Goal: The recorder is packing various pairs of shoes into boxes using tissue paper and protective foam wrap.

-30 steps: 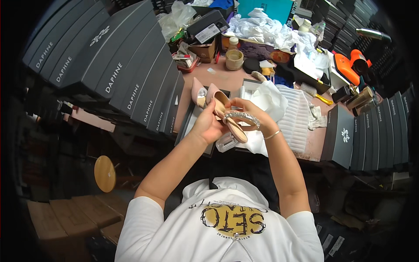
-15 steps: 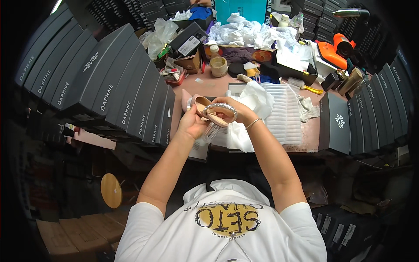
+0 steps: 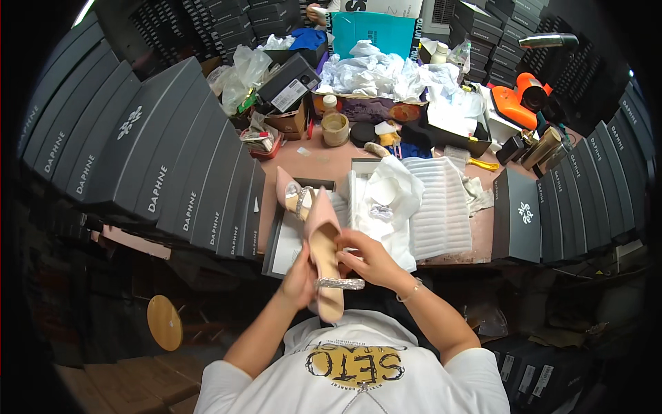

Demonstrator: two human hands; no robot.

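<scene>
A pale pink pointed shoe [image 3: 324,241] with a sparkly silver strap [image 3: 339,283] is held upright between both hands, its toe pointing away from me. My left hand [image 3: 300,279] grips its left side near the heel. My right hand [image 3: 365,255] holds its right side, fingers by the strap. A second pink shoe [image 3: 289,196] with a sparkly band lies in the open shoe box [image 3: 276,245] just beyond. White wrapping paper [image 3: 389,200] with a small sparkly piece lies to the right of the box.
Rows of dark shoe boxes [image 3: 158,165] lean at the left, and more [image 3: 586,200] stand at the right. The pink worktop [image 3: 324,162] carries a cup [image 3: 336,128], crumpled white paper [image 3: 386,69], white foam sheets [image 3: 441,207] and an orange tool [image 3: 520,100]. A round wooden stool [image 3: 164,321] stands at the lower left.
The shoe has come down and toward me, turned so that its toe points away. Both hands have stayed on it. The view has tilted, showing more of the far bench.
</scene>
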